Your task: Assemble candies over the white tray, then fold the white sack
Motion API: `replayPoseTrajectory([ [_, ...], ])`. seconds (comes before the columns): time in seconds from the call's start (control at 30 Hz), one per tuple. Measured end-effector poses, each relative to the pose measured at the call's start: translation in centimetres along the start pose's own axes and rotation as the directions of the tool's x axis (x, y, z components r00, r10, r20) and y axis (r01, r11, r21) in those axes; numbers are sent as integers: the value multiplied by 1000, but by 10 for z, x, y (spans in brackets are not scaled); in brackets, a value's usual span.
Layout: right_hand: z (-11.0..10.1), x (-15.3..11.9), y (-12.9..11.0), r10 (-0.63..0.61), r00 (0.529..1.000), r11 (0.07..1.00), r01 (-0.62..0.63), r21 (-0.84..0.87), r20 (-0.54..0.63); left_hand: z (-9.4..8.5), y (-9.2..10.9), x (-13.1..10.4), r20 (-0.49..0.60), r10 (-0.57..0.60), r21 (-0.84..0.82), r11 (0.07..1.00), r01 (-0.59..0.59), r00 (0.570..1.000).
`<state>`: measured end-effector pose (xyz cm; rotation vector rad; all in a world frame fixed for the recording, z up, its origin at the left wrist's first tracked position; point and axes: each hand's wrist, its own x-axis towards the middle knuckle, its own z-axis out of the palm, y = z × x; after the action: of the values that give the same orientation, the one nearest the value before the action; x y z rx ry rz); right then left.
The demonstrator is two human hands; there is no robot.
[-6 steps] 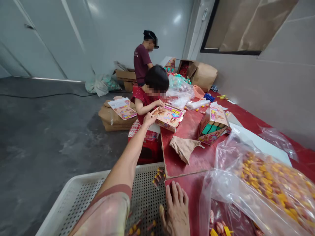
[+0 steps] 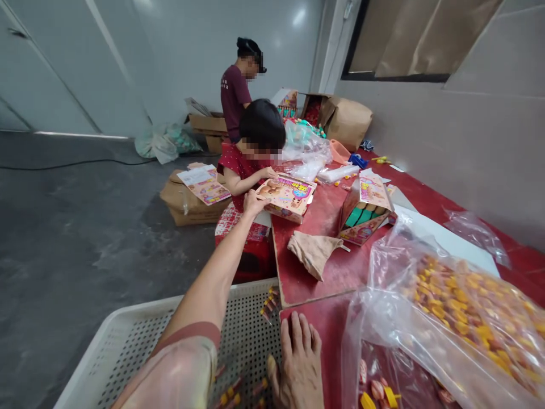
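Note:
My left hand (image 2: 254, 204) stretches forward with its fingers closed on the near left corner of a pink printed cardboard box (image 2: 290, 195). The box lies at the edge of the red table (image 2: 298, 289), and a hand (image 2: 268, 172) of the person seated there also rests on it. Close to me, my right hand (image 2: 300, 358) lies flat on the table edge, fingers stretched out and holding nothing. A crumpled beige cloth (image 2: 315, 253) lies between my right hand and the box.
A white perforated crate (image 2: 123, 335) with several small yellow-capped pieces sits below my left arm. Clear plastic bags (image 2: 383, 324) of yellow-capped pieces lie at right. Beyond the cloth stands an open display box (image 2: 368, 210) of green items. Another person (image 2: 234, 94) stands farther back.
The view has shifted slightly, so everything sits a little farther left and higher. My left hand stays at the box and my right hand stays on the table.

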<state>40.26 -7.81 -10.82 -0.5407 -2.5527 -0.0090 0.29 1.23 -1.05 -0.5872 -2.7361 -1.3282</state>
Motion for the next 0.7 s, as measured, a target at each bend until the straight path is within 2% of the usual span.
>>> replayPoseTrajectory([
  [0.23,-5,0,1,26,997,999,-29,40,76,43,25,-24,25,60,-17,998,-59,998],
  [0.4,-5,0,4,21,995,999,-26,46,98,44,46,-66,-94,71,-34,997,-74,993],
  [0.47,-5,0,3,26,995,998,-31,52,96,40,52,-95,-111,110,-40,993,-115,988],
  [0.53,-7,0,3,23,994,998,-29,62,105,33,56,-134,-113,220,-79,970,-230,969],
  [0.63,-12,1,5,36,992,996,-46,82,123,16,64,-214,-143,436,-205,865,-458,888],
  [0.7,-16,3,5,22,993,991,-36,125,116,-2,70,-274,-172,498,-258,810,-527,850],
])
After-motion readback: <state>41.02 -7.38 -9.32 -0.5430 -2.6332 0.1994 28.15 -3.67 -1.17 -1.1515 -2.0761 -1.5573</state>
